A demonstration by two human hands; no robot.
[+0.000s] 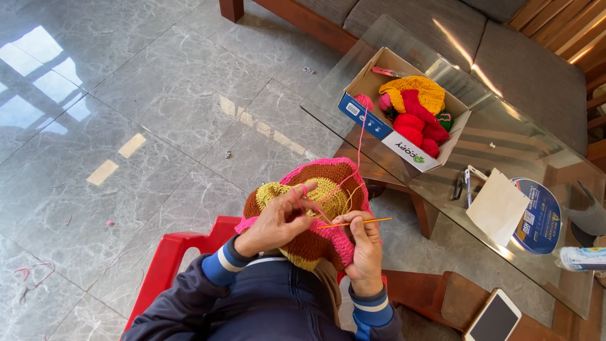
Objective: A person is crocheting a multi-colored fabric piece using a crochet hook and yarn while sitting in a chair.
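My left hand grips the edge of a round crocheted piece in brown, yellow and pink, with pink yarn looped over a finger. My right hand holds an orange crochet hook whose tip lies against the pink border of the piece. A pink yarn strand runs up from the work to a cardboard box on the glass table. The box holds pink, red and yellow yarn balls and crocheted items.
A glass-topped table stands to the right with a white card, a round blue disc, pens and a tube. A phone lies on wood below. I sit on a red plastic chair. Yarn scraps lie on the marble floor. Sofa at top.
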